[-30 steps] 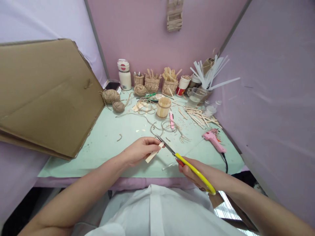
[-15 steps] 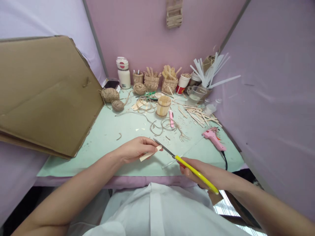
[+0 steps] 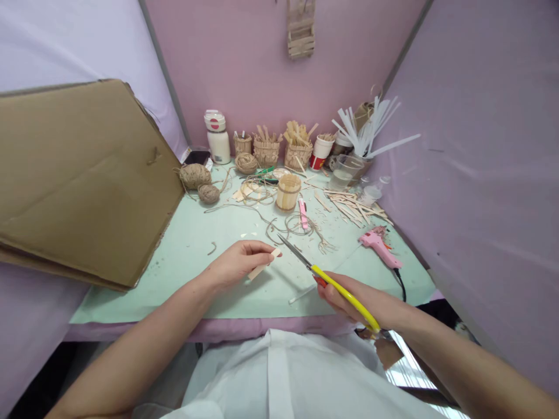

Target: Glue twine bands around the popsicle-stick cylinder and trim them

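Between the thumb and fingers of my left hand [image 3: 242,262] is a short flat wooden strip [image 3: 257,271], its end showing past the fingertips. My right hand [image 3: 353,294] grips scissors [image 3: 336,285] with a yellow handle; a bit of red shows at the fingers. The blades point up and left, their tips a little to the right of the strip and apart from it. Beyond the hands stands a small wooden-strip cup [image 3: 288,194] bound with bands. A pink cutter [image 3: 303,214] lies beside it among loose twine [image 3: 286,224].
At the right lies a pink glue gun [image 3: 378,244] with a cord, near scattered wooden strips [image 3: 349,206]. Twine balls [image 3: 195,176], a white bottle [image 3: 218,142] and stick-filled baskets [image 3: 266,152] line the back. A large cardboard sheet [image 3: 78,186] leans at the left.
The scissors' blades have come away from the wooden strip, to the right of it. My left hand has shifted slightly left with the strip. The camera view has tilted slightly.
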### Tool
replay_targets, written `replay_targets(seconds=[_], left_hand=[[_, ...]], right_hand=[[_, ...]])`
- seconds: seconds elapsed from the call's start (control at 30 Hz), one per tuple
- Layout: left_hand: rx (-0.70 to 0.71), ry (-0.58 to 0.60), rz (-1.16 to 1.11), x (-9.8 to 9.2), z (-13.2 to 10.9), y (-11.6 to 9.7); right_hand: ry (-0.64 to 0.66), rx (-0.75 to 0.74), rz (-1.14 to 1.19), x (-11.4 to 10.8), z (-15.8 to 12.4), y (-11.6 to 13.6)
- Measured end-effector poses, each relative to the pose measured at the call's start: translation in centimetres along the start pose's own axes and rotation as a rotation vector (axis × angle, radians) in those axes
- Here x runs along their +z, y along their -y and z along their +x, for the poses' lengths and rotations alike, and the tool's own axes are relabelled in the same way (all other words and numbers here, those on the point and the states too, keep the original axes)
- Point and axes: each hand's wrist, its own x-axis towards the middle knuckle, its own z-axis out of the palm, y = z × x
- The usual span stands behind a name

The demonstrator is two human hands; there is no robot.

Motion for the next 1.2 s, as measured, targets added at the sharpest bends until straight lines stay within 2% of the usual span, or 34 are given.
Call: replay_targets(seconds=[0.13, 0.2, 0.53, 0.73, 0.97, 1.07, 1.2], left_hand=[[0.173, -0.135, 0.07, 0.1, 0.0, 0.0], [0.212, -0.171, 0.066, 0.0, 0.1, 0.2], [0.211, -0.189, -0.098, -0.1, 0.5, 0.9], [0.133, -0.171, -0.206, 0.2, -0.1, 1.0], [0.096, -0.171, -0.287, 0.3, -0.6, 1.1], [0.109, -0.226, -0.248, -0.1, -0.9, 1.3], [0.166, -0.368, -0.239, -1.3, -1.1, 2.0]], right_hand=[[-0.01, -0.061, 0.001, 0.6, 0.7, -0.1], [-0.04, -0.084, 0.005, 0.8, 1.0, 0.1], [-0.024, -0.14, 0.059, 1.6, 1.7, 0.5], [-0.066, -0.109, 0.031, 2.4, 2.5, 1.0], [-0.077, -0.138, -0.035, 2.1, 2.7, 1.8], [-0.062, -0.101, -0.04, 2.0, 2.7, 2.5], [0.007, -0.045, -0.055, 1.8, 2.4, 3.8]])
